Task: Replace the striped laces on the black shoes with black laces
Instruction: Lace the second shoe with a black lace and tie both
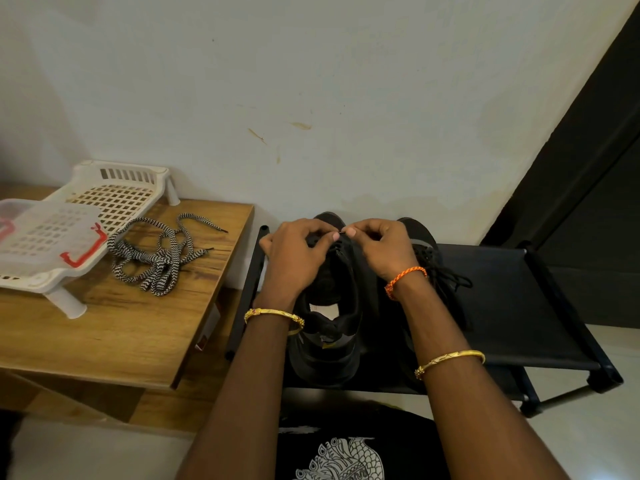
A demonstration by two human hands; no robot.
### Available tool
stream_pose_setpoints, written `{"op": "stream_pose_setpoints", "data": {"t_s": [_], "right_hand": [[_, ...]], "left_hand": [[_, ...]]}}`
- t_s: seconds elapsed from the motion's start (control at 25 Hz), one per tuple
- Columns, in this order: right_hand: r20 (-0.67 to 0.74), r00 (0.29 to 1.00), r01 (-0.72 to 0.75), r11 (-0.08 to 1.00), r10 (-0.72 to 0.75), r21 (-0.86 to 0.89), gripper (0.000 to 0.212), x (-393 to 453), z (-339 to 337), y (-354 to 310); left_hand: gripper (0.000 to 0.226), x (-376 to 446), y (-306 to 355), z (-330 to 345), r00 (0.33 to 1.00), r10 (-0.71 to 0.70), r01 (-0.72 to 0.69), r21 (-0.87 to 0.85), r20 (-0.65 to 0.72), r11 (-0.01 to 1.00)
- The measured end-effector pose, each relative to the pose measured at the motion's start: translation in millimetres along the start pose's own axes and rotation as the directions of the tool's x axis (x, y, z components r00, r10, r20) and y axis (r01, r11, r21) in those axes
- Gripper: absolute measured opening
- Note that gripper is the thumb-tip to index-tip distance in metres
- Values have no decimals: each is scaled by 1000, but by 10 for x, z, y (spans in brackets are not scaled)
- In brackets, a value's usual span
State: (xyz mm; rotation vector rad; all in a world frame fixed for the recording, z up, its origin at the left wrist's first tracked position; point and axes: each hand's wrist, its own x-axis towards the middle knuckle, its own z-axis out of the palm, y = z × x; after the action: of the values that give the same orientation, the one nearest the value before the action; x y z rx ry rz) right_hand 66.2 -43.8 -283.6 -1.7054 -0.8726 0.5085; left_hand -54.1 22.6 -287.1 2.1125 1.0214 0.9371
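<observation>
Right hand (379, 249): thumb and forefinger pinched the tip of a black lace (343, 232) above the front of the left black shoe (329, 327). Left hand (294, 258): fingers curled over the lacing area of the same shoe, thumb just beside the lace tip; whether it pinched the lace could not be told. The shoe stood toe to the wall on a black fabric rack (512, 306). The right black shoe (420, 244) stood beside it, already carrying black laces, loose ends trailing on the rack. The striped laces (156, 261) lay in a heap on the wooden table (121, 334) to the left, next to a white plastic rack (117, 195) bearing a clear container (48, 233).
</observation>
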Motion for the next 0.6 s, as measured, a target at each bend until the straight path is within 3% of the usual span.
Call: {"op": "stream_pose_setpoints", "data": {"t_s": [0.16,0.28,0.48,0.6], "right_hand": [[35,999,-11,1000,11,4,7,5,32,12],[-26,996,-80,997,80,6,7,41,39,78],[-117,974,-197,980,193,-18,10,99,1,191],[-80,971,-229,973,225,-35,16,94,17,221]], "left_hand": [[9,-7,-18,-13,1000,-20,20,5,20,1000],[9,4,-39,-7,1000,-20,21,188,-4,982],[8,-14,-43,85,993,-38,-16,454,110,891],[8,-26,-52,168,990,-114,73,389,82,918]]}}
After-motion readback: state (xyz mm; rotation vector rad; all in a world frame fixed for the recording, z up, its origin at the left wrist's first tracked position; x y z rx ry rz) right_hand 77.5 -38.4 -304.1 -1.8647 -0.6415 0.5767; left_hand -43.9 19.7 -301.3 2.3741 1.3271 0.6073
